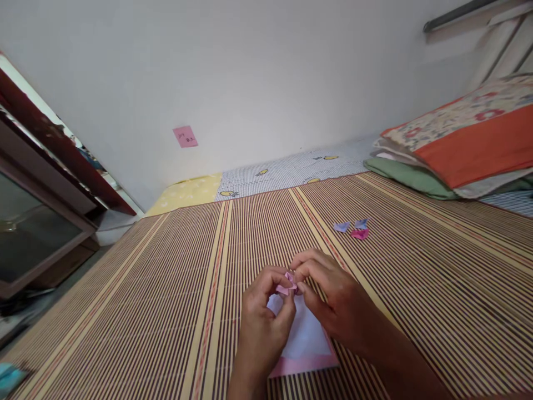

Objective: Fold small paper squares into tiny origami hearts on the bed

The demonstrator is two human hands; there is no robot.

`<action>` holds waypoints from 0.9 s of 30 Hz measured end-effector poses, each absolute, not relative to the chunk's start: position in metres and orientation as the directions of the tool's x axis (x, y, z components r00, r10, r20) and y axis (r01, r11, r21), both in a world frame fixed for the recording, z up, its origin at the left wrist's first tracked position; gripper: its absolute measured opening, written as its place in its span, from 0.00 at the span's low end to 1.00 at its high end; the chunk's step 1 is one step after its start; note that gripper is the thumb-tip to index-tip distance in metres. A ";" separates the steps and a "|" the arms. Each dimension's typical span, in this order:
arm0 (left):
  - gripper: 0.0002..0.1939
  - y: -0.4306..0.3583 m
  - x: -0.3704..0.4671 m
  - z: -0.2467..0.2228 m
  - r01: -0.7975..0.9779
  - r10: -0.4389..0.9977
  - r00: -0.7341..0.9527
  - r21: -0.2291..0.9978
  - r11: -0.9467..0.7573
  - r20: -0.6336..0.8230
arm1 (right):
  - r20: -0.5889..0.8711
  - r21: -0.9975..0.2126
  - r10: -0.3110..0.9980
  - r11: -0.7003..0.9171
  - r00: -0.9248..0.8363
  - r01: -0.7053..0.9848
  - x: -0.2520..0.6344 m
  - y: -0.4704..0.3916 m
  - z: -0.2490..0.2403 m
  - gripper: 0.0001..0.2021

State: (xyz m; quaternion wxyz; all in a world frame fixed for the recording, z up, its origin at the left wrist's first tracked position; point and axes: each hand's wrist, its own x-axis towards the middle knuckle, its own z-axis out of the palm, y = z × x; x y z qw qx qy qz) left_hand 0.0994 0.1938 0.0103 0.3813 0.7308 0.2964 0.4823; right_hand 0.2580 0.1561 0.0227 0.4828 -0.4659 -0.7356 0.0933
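Between both hands is a small piece of folded pink paper (286, 289). My left hand (268, 311) pinches it between thumb and fingers from the left. From the right, the thumb and fingertips of my right hand (331, 291) close on its other side. Under the hands lies a white sheet with a pink border (306, 336), flat on the mat and partly covered by them. Farther off to the right sit three small folded papers: a lilac one (341, 227), a blue one (361, 223) and a magenta one (360, 234).
A striped bamboo mat (166, 289) covers the bed, with patterned cloth (275, 175) beyond it along the wall. Folded bedding (466, 150) is stacked at the right. A pink note (185, 136) is on the wall. A turquoise item (10, 378) lies at the lower left.
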 end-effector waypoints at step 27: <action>0.11 0.195 0.100 0.008 0.078 0.786 0.353 0.821 -0.566 0.508 | 0.629 -0.566 0.772 0.537 -0.092 0.626 0.267 0.153 0.029 0.09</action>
